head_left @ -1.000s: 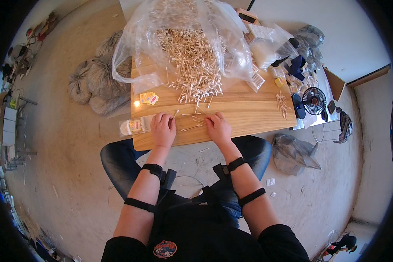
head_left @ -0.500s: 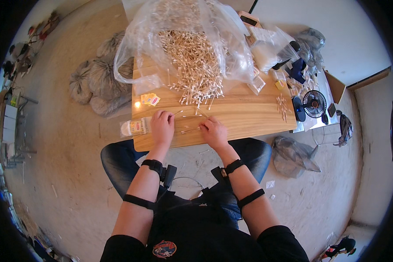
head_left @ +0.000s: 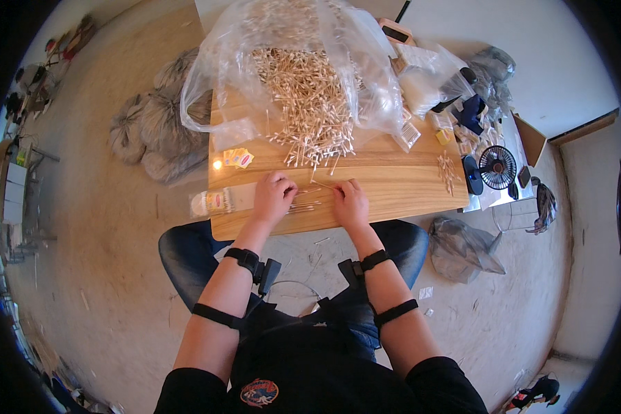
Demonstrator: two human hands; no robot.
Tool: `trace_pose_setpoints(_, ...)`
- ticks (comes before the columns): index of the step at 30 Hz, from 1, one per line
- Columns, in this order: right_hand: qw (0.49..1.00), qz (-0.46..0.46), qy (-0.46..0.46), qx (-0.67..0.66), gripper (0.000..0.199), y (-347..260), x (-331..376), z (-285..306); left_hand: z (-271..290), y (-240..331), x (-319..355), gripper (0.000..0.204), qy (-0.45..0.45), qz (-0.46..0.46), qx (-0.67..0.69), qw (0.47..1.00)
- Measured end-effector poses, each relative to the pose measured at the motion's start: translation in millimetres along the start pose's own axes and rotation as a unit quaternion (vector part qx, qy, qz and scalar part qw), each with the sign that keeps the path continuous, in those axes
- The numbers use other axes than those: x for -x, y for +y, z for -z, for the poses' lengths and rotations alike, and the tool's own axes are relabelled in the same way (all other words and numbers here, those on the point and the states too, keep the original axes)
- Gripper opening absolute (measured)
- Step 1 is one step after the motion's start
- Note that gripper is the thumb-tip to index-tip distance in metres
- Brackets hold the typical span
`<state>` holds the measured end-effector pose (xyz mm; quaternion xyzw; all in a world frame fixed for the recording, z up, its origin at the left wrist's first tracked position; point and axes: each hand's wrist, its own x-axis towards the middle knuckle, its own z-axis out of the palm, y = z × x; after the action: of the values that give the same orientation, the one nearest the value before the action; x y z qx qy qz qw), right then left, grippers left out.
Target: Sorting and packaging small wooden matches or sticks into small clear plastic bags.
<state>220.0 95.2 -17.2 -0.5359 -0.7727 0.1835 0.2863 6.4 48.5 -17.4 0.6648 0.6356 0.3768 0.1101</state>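
My left hand (head_left: 274, 197) rests low over the wooden table with its fingers drawn together; a swab end shows beside the fingertips, but what they grip is hidden. To its right, my right hand (head_left: 352, 205) pinches the end of a cotton swab (head_left: 323, 185) that points left toward the pile. Between the hands, several loose cotton swabs (head_left: 303, 206) lie roughly side by side on the wood. Beyond them spreads a large heap of cotton swabs (head_left: 303, 103), spilling from a clear plastic bag (head_left: 203, 103). Left of my left hand lies a clear pack of cotton swabs (head_left: 212, 203).
Yellow-and-white labels (head_left: 238, 158) lie at the table's left side. A small group of swabs (head_left: 448, 172) sits near the right edge. Beyond that edge stands a black fan (head_left: 497, 165). Grey bags (head_left: 165, 131) are on the floor at left, another grey bag (head_left: 466, 248) at right.
Both hands have shifted right, uncovering more of the swab pack on the left. More loose swabs now show side by side between the hands.
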Motion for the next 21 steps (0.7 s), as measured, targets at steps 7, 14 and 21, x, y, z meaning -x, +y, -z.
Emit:
trace_pose_setpoints(7, 1.000, 0.016, -0.020, -0.002, 0.008, -13, 0, -3, 0, 6, 23, 0.005, 0.010, -0.004, 0.015, 1.000)
trace_pose_setpoints(14, 0.998, -0.018, -0.063, -0.010, 0.016, -38, -18, -10, 5, 6, 35, 0.022, 0.077, 0.066, 0.050, 0.994)
trace_pose_setpoints(21, 0.993, -0.058, -0.046, 0.090, 0.019, -38, -32, -22, 7, 22, 32, 0.015, 0.027, -0.025, -0.048, 0.998)
